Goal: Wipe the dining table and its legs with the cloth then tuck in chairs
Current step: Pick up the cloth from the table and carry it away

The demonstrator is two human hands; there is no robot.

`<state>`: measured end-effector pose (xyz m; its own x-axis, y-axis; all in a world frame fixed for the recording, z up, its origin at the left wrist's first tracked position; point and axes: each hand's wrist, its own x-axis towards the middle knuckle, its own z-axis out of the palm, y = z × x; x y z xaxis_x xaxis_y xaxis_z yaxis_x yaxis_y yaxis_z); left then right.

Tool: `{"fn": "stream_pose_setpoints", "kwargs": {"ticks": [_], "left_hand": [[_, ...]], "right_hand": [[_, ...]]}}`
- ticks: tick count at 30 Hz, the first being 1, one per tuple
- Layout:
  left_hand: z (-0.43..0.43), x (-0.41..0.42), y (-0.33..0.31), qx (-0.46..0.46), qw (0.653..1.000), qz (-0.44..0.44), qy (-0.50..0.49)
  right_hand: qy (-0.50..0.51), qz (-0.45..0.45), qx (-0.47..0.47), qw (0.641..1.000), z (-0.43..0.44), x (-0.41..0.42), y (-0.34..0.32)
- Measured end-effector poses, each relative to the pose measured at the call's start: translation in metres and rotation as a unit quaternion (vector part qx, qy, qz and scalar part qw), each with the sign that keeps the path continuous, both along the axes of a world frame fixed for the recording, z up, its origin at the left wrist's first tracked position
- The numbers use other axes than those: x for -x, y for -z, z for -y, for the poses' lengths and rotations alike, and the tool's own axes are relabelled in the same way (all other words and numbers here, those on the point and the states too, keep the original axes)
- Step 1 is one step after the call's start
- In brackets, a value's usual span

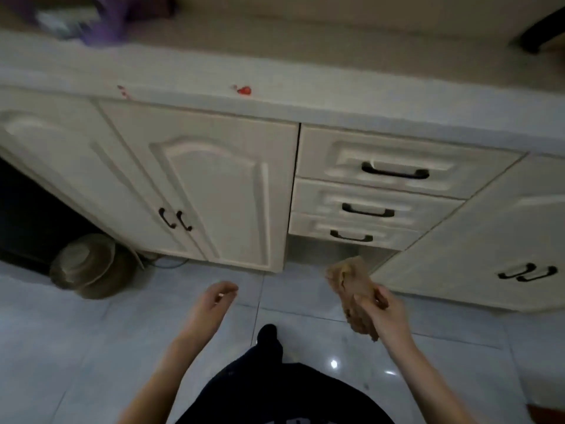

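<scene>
The cloth [351,289], tan and crumpled into a bunch, is gripped by the right hand [382,313] at 4 o'clock. The left hand [211,304] at 7 o'clock is loosely curled and holds nothing. Pale floor tiles [91,347] lie open up to the cabinet fronts [220,185] at 12 o'clock, with the countertop edge [305,111] overhanging beyond. The cloth projects from the right fingers toward 11 o'clock.

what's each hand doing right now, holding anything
Left hand: open, fingers loosely curled, holding nothing.
Right hand: closed around a crumpled tan-brown cloth.
</scene>
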<state>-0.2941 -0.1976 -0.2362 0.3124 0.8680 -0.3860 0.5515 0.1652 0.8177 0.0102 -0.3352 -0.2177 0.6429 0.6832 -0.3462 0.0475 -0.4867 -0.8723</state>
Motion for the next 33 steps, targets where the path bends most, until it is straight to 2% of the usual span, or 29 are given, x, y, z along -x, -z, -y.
{"fn": "stream_pose_setpoints", "kwargs": {"ticks": [3, 5, 8, 11, 15, 17, 21, 25, 27, 30, 33], "left_hand": [[-0.057, -0.036, -0.054, -0.103, 0.991, 0.028, 0.083], [-0.088, -0.059, -0.093, -0.187, 0.969, 0.037, 0.156], [-0.124, -0.089, -0.153, -0.342, 0.900, 0.021, 0.270], [-0.144, -0.117, -0.214, -0.472, 0.822, 0.043, 0.315], [-0.178, -0.156, -0.258, -0.556, 0.778, 0.049, 0.287], [-0.202, -0.177, -0.263, -0.563, 0.783, 0.021, 0.264], [-0.247, -0.218, -0.257, -0.492, 0.833, -0.070, 0.246], [-0.277, -0.244, -0.232, -0.462, 0.827, -0.169, 0.271], [-0.283, -0.248, -0.221, -0.459, 0.819, -0.206, 0.276], [-0.287, -0.250, -0.216, -0.469, 0.818, -0.199, 0.268], [-0.288, -0.249, -0.214, -0.472, 0.816, -0.198, 0.267]], "right_hand": [[0.012, -0.002, -0.067, 0.998, -0.035, -0.003, -0.045], [0.011, 0.022, -0.106, 0.994, -0.055, -0.006, -0.077], [0.002, 0.077, -0.165, 0.983, -0.083, -0.014, -0.128], [-0.016, 0.117, -0.216, 0.969, -0.106, -0.023, -0.180], [-0.039, 0.163, -0.255, 0.952, -0.135, -0.045, -0.236], [-0.054, 0.183, -0.260, 0.947, -0.155, -0.061, -0.259], [-0.109, 0.208, -0.190, 0.953, -0.209, -0.103, -0.284], [-0.210, 0.231, -0.095, 0.945, -0.265, -0.138, -0.283], [-0.255, 0.281, -0.048, 0.924, -0.286, -0.151, -0.277], [-0.280, 0.384, 0.000, 0.880, -0.309, -0.166, -0.267], [-0.264, 0.460, -0.054, 0.846, -0.309, -0.166, -0.258]]}}
